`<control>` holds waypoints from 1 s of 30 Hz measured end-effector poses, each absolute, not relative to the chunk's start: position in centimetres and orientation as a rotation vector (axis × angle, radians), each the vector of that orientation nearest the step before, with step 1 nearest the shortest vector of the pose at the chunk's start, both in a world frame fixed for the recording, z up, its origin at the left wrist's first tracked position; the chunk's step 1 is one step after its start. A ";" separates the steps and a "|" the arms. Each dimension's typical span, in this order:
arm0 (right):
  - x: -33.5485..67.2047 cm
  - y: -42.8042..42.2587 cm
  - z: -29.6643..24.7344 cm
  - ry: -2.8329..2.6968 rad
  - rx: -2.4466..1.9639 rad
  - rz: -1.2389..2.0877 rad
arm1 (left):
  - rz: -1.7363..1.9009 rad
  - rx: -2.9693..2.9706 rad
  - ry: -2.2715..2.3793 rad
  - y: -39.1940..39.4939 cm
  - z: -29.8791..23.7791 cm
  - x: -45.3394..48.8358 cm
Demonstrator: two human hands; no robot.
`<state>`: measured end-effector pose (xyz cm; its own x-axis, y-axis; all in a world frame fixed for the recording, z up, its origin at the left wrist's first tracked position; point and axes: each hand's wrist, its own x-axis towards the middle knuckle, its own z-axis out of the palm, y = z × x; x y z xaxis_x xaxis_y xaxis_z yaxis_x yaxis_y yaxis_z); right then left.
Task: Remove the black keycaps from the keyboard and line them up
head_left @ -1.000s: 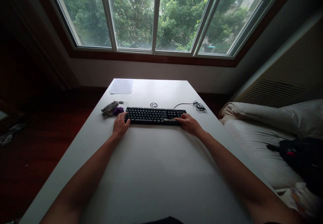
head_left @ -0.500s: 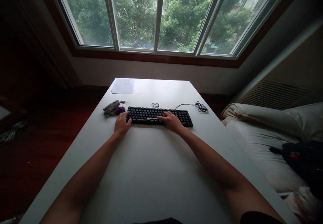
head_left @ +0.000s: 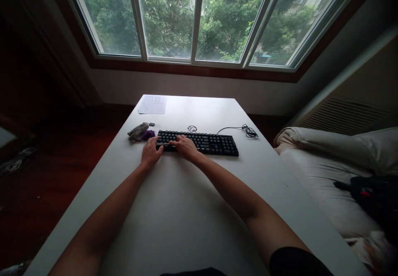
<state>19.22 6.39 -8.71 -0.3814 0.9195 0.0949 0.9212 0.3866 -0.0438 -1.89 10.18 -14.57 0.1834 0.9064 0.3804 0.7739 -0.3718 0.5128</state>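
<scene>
A black keyboard (head_left: 211, 143) lies across the far half of a white table (head_left: 186, 209). My left hand (head_left: 151, 152) is curled over the keyboard's left front corner and holds it. My right hand (head_left: 185, 146) rests on the left part of the keys, close to the left hand, fingers closed. A thin pale stick-like thing pokes out leftward from under them; I cannot make out what it is. The keyboard's cable (head_left: 248, 131) lies coiled behind its right end.
A grey cloth (head_left: 137, 131) and a small purple thing (head_left: 148, 134) lie left of the keyboard. A small ring-like item (head_left: 192, 128) sits behind it, a paper sheet (head_left: 152, 104) at the far left corner. A pale bed (head_left: 317, 164) with a black bag (head_left: 373, 193) stands right.
My right hand has slid leftward along the keys, from the keyboard's right end to near its left end. The left hand has stayed on the left corner.
</scene>
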 end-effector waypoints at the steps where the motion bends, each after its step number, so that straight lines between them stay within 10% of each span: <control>1: 18.8 6.5 -8.9 -2.520 -1.679 -0.025 | 0.954 2.253 1.623 10.2 -14.6 -1.9; 30: 43.6 -4.1 -10.9 -2.291 -1.863 -0.276 | 0.918 2.233 1.618 9.9 -14.8 -1.8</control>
